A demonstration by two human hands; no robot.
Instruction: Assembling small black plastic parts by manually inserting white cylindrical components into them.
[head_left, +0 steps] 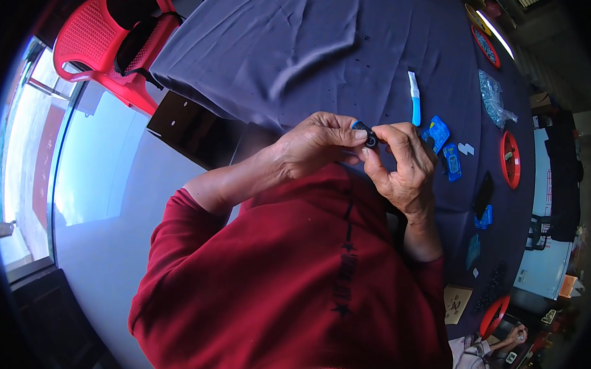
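Note:
Both my hands meet above the near edge of a table draped in dark blue-grey cloth (295,46). Between the fingertips of my left hand (317,144) and my right hand (405,166) sits a small dark blue and black part with a round wheel-like piece (367,136). Each hand pinches it from its own side. Just beyond my right hand lie blue plastic toy-car parts (437,133) and another blue piece (451,161). A light blue and white stick-shaped tool (415,97) lies farther out on the cloth.
A red plastic chair (114,38) stands at the table's far left. Red shallow dishes (509,159) (493,316), a clear plastic bag (494,97), a black flat piece (484,191) and more blue parts (484,218) lie along the right. Another person's hands (516,336) show at lower right.

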